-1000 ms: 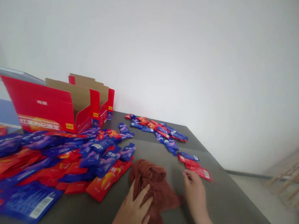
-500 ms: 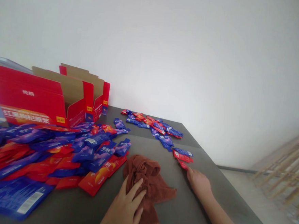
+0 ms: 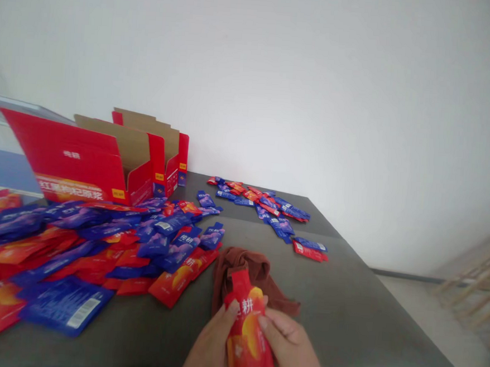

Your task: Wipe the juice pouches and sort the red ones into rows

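Note:
A red sachet (image 3: 246,334) with an orange mark is held upright near the table's front edge by both hands. My left hand (image 3: 212,346) grips its left side, my right hand (image 3: 290,349) its right side, fingers closed on it. Just behind it a crumpled brown cloth (image 3: 247,267) lies on the dark grey table (image 3: 346,302), touched by neither hand.
A big heap of red and blue sachets (image 3: 77,244) covers the table's left. Open red cardboard boxes (image 3: 87,164) stand at the back left. A smaller scatter of sachets (image 3: 268,207) lies at the back, two more (image 3: 310,249) further right. Wooden racks (image 3: 481,289) stand beyond the table.
My right hand has come back from the sachets at the right with a red one. My left hand has left the brown cloth and now grips the sachet too.

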The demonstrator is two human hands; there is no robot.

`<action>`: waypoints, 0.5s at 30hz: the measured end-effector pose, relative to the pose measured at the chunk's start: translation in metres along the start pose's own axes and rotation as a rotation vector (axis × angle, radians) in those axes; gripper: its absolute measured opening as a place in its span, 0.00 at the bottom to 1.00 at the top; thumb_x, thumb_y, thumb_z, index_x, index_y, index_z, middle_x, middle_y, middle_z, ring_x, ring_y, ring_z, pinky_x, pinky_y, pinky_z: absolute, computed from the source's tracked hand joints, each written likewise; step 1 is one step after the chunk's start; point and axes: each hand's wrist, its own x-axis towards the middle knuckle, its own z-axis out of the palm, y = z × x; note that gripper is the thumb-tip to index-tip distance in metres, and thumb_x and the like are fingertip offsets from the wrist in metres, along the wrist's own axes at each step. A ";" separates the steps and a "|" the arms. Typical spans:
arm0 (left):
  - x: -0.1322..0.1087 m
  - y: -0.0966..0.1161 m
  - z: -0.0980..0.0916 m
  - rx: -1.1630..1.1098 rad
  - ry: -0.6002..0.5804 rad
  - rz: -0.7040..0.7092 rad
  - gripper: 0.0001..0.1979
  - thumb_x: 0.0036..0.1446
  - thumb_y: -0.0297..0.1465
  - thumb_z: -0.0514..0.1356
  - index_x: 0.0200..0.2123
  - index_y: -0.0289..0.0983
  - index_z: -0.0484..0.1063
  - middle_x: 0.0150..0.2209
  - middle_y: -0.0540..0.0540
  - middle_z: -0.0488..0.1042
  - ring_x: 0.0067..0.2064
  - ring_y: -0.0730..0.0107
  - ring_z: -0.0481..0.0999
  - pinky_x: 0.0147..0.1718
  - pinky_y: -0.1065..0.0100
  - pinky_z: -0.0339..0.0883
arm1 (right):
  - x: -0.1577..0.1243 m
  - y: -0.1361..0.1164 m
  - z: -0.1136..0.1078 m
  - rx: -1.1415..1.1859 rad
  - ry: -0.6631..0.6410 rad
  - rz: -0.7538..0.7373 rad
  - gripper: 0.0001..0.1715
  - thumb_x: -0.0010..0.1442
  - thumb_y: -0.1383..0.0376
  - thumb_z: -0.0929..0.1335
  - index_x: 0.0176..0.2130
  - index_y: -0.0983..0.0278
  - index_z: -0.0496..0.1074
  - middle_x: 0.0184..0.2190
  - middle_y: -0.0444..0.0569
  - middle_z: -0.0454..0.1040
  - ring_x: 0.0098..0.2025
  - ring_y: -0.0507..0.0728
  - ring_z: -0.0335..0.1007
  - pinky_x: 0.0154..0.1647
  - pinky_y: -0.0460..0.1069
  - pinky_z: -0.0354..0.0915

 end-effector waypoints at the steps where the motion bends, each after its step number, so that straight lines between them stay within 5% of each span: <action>1: -0.001 0.004 0.001 -0.172 0.044 -0.058 0.23 0.63 0.43 0.54 0.52 0.33 0.74 0.55 0.38 0.74 0.63 0.51 0.65 0.64 0.54 0.54 | 0.003 0.002 0.004 -0.112 0.067 -0.080 0.26 0.59 0.45 0.65 0.34 0.64 0.79 0.30 0.51 0.79 0.33 0.59 0.75 0.36 0.52 0.69; 4: -0.006 0.023 0.007 -0.457 0.268 -0.210 0.22 0.64 0.37 0.54 0.55 0.30 0.71 0.49 0.36 0.78 0.57 0.52 0.73 0.61 0.51 0.60 | 0.014 0.014 0.013 -0.490 0.244 -0.336 0.21 0.62 0.53 0.64 0.45 0.61 0.77 0.50 0.56 0.75 0.55 0.65 0.68 0.57 0.60 0.61; 6: -0.010 0.040 0.011 -0.492 0.371 -0.291 0.21 0.65 0.34 0.52 0.56 0.30 0.69 0.47 0.37 0.80 0.53 0.54 0.77 0.59 0.51 0.63 | 0.021 0.026 0.018 -0.695 0.152 -0.429 0.26 0.57 0.59 0.68 0.56 0.56 0.71 0.61 0.56 0.66 0.63 0.67 0.59 0.63 0.65 0.54; 9: -0.019 0.060 0.016 -0.530 0.410 -0.345 0.21 0.67 0.35 0.50 0.56 0.28 0.69 0.45 0.36 0.81 0.51 0.55 0.78 0.57 0.53 0.66 | 0.035 0.041 0.021 -0.841 0.025 -0.483 0.28 0.53 0.68 0.68 0.54 0.54 0.72 0.59 0.52 0.69 0.60 0.67 0.64 0.60 0.64 0.59; 12: -0.026 0.069 0.013 -0.538 0.431 -0.328 0.21 0.66 0.36 0.51 0.54 0.27 0.70 0.44 0.36 0.81 0.50 0.55 0.78 0.54 0.55 0.68 | 0.046 0.036 0.008 -0.824 0.147 -0.470 0.21 0.57 0.69 0.62 0.49 0.61 0.74 0.49 0.55 0.77 0.51 0.63 0.73 0.54 0.59 0.66; 15: -0.026 0.065 0.006 -0.517 0.466 -0.294 0.21 0.66 0.37 0.52 0.54 0.29 0.71 0.44 0.37 0.81 0.49 0.55 0.79 0.53 0.55 0.69 | 0.031 0.023 -0.005 -0.774 0.366 -0.447 0.25 0.63 0.62 0.59 0.56 0.67 0.67 0.53 0.60 0.73 0.55 0.64 0.71 0.54 0.59 0.67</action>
